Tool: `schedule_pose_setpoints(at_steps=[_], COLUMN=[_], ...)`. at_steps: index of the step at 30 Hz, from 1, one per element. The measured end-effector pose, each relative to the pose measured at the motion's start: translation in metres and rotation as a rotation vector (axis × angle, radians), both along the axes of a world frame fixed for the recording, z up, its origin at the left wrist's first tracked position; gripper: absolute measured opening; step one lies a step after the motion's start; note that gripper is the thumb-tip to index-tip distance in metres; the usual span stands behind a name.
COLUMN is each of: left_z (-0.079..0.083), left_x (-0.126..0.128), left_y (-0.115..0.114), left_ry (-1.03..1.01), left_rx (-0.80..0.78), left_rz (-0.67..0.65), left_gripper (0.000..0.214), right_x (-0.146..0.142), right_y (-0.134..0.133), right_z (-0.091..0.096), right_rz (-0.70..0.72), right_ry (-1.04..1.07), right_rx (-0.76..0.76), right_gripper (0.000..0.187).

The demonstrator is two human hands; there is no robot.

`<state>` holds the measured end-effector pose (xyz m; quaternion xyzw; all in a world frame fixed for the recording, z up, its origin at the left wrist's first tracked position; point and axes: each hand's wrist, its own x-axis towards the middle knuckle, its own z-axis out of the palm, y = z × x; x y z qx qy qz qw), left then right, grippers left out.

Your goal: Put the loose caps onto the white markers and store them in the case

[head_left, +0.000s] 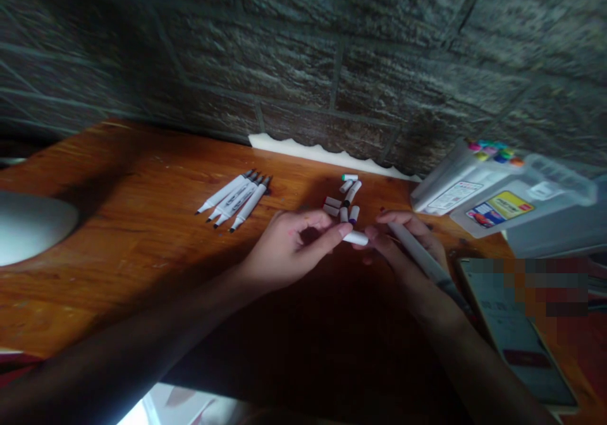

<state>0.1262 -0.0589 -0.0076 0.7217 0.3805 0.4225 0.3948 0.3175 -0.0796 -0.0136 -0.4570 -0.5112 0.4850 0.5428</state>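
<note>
My left hand point(296, 241) pinches one end of a small white marker cap point(355, 238) between thumb and fingers. My right hand point(412, 241) is closed, with its fingertips at the cap's other end. A pale marker point(415, 251) lies slanted along that hand, its rear reaching back over the wrist. Just beyond my fingers is a loose cluster of white marker caps point(332, 202), some with coloured ends. Left of the hands, several uncapped white markers point(237, 198) lie side by side, dark tips showing.
Clear plastic cases point(493, 203) stand at the right, one holding colourful markers. A tablet-like device point(516, 336) lies nearer on that side. Scalloped white paper point(327, 156) runs along the stone wall point(294, 52). A rounded white object point(35, 227) sits on the wooden table point(142, 184) at left.
</note>
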Motion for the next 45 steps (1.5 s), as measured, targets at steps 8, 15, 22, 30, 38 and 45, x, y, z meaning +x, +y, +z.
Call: schedule_pose_setpoints(at_steps=[8,15,22,30,38,45], left_z=[-0.002,-0.004,-0.009,-0.008,-0.005,-0.006], left_x=[-0.001,-0.001,0.000,-0.003,-0.012,-0.011], left_y=[-0.001,-0.001,0.001,0.005,0.014,0.012], left_ry=[0.159,0.251,0.308,0.333,0.330,0.409], left_rx=[0.058,0.047,0.072,0.085,0.158,0.168], left_rz=[-0.052,-0.083,-0.081,0.010,0.122,0.111], left_gripper=[0.025,0.032,0.031,0.033,0.029,0.020], right_x=[0.003,0.004,0.004,0.007,0.006,0.004], right_y=[0.005,0.002,-0.003,0.001,0.000,0.000], right_z=[-0.001,0.002,0.005,0.003,0.002,-0.005], right_rz=[-0.022,-0.003,0.054,-0.154,-0.215,-0.091], right_ry=[0.017,0.016,-0.006,-0.089,-0.165,-0.464], right_rx=[-0.012,0.012,0.032,0.072,0.097,0.194], right_gripper=[0.015,0.013,0.010,0.013,0.013,0.024])
